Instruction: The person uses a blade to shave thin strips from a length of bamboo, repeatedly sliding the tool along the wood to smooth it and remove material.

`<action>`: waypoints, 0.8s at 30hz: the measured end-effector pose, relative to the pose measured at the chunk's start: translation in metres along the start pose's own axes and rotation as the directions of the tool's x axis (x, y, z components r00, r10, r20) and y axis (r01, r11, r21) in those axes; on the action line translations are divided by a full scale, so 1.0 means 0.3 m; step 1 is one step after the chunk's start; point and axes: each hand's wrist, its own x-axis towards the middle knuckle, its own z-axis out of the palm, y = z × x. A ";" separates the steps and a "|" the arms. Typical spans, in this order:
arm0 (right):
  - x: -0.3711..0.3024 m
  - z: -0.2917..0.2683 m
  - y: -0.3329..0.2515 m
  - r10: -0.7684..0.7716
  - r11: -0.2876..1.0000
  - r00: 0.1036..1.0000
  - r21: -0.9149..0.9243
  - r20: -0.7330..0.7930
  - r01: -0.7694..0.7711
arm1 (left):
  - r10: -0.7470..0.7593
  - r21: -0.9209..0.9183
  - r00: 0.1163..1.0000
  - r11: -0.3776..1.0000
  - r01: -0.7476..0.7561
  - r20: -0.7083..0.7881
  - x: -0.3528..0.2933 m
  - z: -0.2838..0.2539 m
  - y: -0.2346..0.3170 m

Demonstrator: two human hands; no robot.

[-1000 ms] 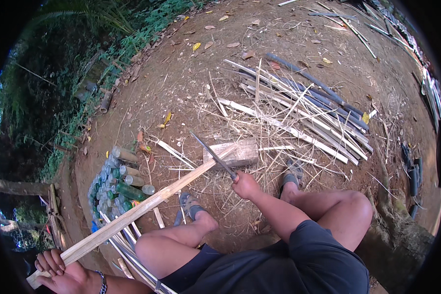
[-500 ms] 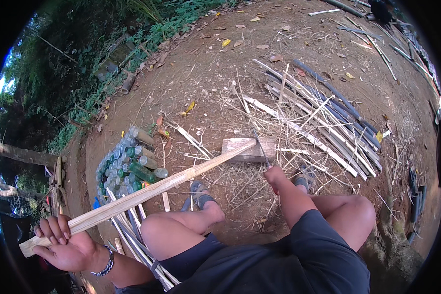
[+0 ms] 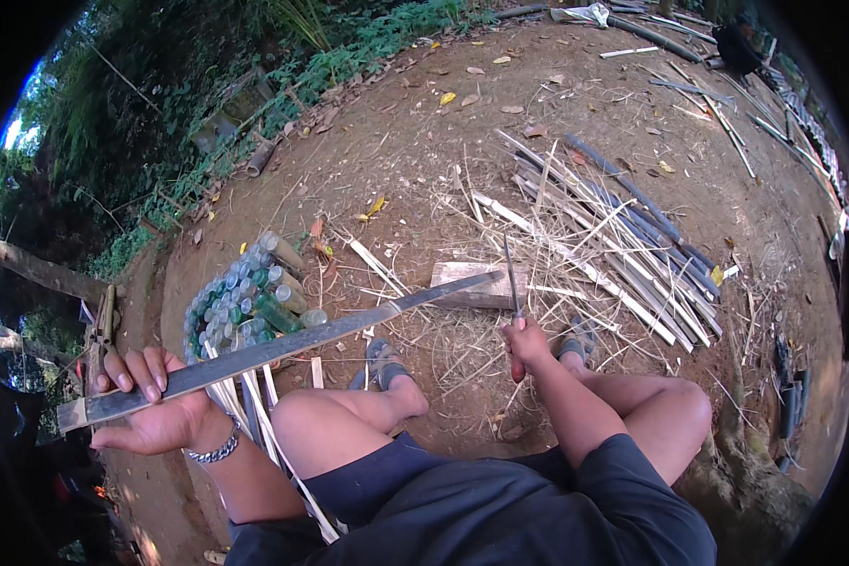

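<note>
Bamboo strip (image 3: 283,347): axis rising rightward | left fingers (image 3: 147,369) loosely around it | right fingers (image 3: 526,338) clench knife (image 3: 513,294)

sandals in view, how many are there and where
2: the left sandal is below and left of the block; the right sandal is below and right of it. Both are worn. Others could be hidden.

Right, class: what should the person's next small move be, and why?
Probably close the left hand around the dark strip before the right hand moves the knife: the left thumb stands off the strip, whose far end lies over the wooden block beside the blade.
</note>
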 end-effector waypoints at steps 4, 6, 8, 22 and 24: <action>-0.110 0.014 -0.097 -0.036 0.946 0.981 0.324 0.192 -0.028 | 0.023 0.053 0.997 0.998 -0.020 -0.071 -0.012 -0.053 0.006; -0.116 0.013 -0.079 -0.062 0.908 0.960 0.415 0.272 -0.059 | 0.023 0.147 0.981 0.989 0.005 -0.192 -0.018 -0.002 -0.006; -0.159 0.028 -0.095 0.023 0.898 0.972 0.422 0.235 -0.123 | -0.018 0.119 0.981 0.992 0.042 -0.193 -0.027 -0.006 0.006; -0.437 0.226 -0.335 -0.011 0.736 0.812 0.554 0.583 -0.388 | -0.094 0.020 0.990 0.995 0.097 -0.101 -0.076 0.046 0.104; -0.425 0.241 -0.354 0.089 0.612 0.836 0.632 0.542 -0.475 | -0.081 0.013 0.992 0.996 0.083 -0.100 -0.080 0.036 0.109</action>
